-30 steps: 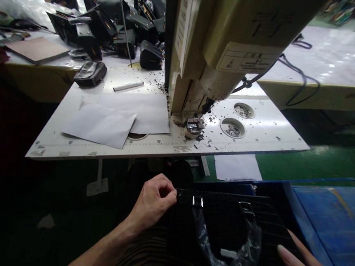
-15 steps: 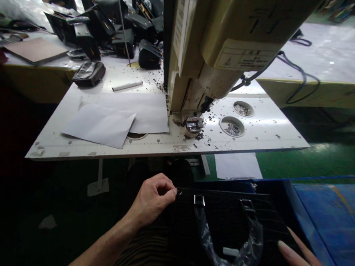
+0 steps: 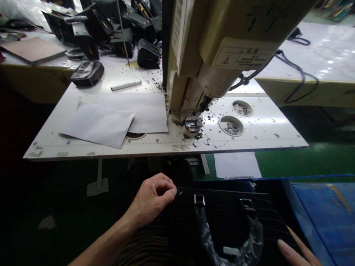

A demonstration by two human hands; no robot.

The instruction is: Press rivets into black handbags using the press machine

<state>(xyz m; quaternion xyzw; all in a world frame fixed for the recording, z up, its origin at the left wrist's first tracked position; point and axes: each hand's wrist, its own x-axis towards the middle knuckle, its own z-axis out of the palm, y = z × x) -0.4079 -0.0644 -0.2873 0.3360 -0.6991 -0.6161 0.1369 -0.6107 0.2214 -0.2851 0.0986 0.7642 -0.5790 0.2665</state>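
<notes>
A black handbag (image 3: 222, 222) with a ribbed, crocodile-like surface lies over my lap. Its curved handle (image 3: 208, 242) is wrapped in clear plastic and joined by metal buckles (image 3: 199, 200); a small white tag (image 3: 231, 250) shows inside the loop. My left hand (image 3: 156, 195) pinches the bag's upper left corner between thumb and fingertips. At the right side, my right hand (image 3: 307, 260) grips the bag's edge, thumb on top and fingers around the side. The bag's lower part is dark and hard to make out.
A beige machine (image 3: 184, 47) stands over a white work plate (image 3: 277, 120) strewn with dark scraps. White paper sheets (image 3: 98, 120), a black pouch (image 3: 88, 74) and cups of small metal parts (image 3: 231, 126) are on it. Several black bags (image 3: 121, 42) pile up behind. A blue bin (image 3: 326, 226) stands at right.
The camera view has shifted very slightly. Both hands and the handbag hold the same position.
</notes>
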